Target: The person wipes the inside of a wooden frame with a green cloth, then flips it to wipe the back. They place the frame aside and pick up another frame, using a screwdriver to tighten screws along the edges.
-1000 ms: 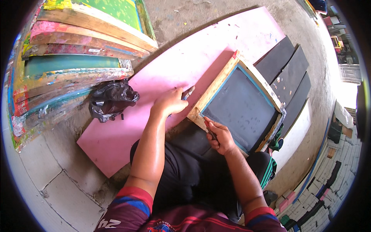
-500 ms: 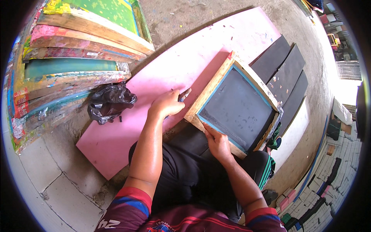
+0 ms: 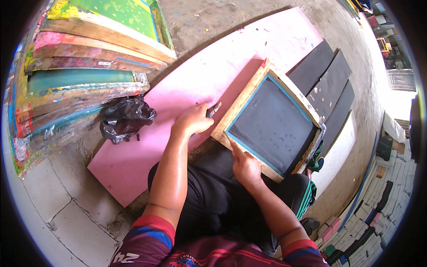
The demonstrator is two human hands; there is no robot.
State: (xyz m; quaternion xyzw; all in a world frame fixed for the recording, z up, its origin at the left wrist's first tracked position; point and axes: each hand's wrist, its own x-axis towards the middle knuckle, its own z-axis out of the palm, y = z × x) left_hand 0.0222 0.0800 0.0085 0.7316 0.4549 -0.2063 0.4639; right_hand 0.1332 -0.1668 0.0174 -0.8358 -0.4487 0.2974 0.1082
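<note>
A screen printing frame [image 3: 290, 91] with a pale wooden border, blue tape along its inside and dark grey mesh lies tilted across my right thigh. My right hand [image 3: 247, 168] is closed at its near wooden edge, index finger stretched onto the wood; the other fingers are folded and partly hidden. To the left, my left hand [image 3: 192, 120] is closed on a small slim tool [image 3: 214, 109] with dark and pale patches. Its exact kind does not show. That hand hovers over or rests on the pink board [image 3: 271, 38], short of the frame's left corner.
Several paint-stained screen frames [image 3: 95, 33] are stacked at the left. A crumpled black plastic bag [image 3: 126, 118] lies on the pink board's left side. Dark flat panels [image 3: 328, 82] and a white board [image 3: 338, 147] lie right of the frame. White stacked pieces [image 3: 378, 200] fill the far right.
My right hand has slid slightly left along the frame's near edge, its index finger now nearer the left corner. The tool in my left hand has tilted a little.
</note>
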